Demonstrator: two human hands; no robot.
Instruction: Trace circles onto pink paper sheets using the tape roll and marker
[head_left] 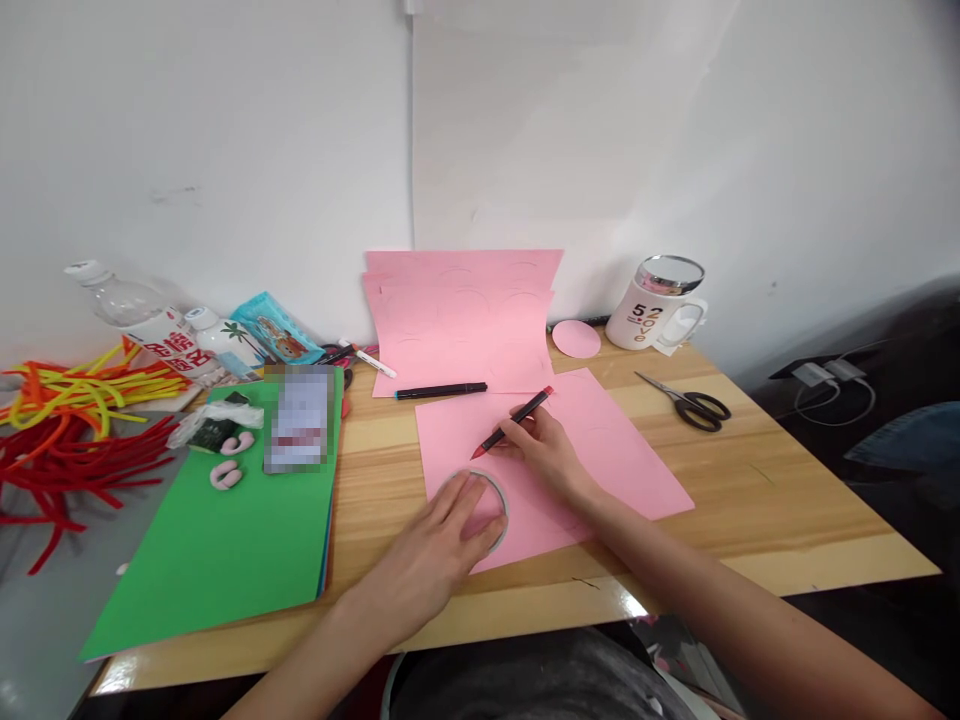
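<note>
the left hand is spread out and pushes a clear round lid down on the pink paper. the right hand holds a red and black marker, its tip just beside the lid. scissors lie on the table.

Can count on the right one mug, one pair of scissors and one pink paper circle. In the middle, can see one flat pink sheet, one ring, one red-tipped marker, one black marker and, on the far side, perhaps two standing pink sheets. On the left, can find two bottles, one blue packet, one white pen and two pink curls.
</note>
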